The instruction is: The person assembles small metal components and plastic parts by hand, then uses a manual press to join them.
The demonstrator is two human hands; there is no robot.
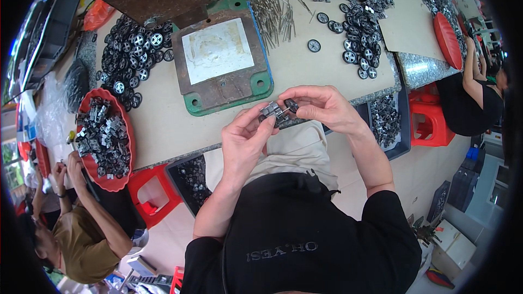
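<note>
My left hand [246,129] pinches a small dark grey toy car chassis [274,111] just in front of the green-and-brown metal press base [222,54]. Between thumb and fingers of my right hand [326,106] is a small black wheel [291,104]. A thin metal axle runs from that wheel toward the chassis; whether it enters the chassis is hard to make out. Both hands are close together above my lap, at the table's near edge. A white sheet [218,50] lies on the press base.
Black wheels with silver spokes are heaped left [133,49] and right [362,43] of the base. Metal axles [272,13] lie behind it. A red scalloped tray [131,149] holds dark parts. Bins [403,130] sit below the table edge. Other people work at both sides.
</note>
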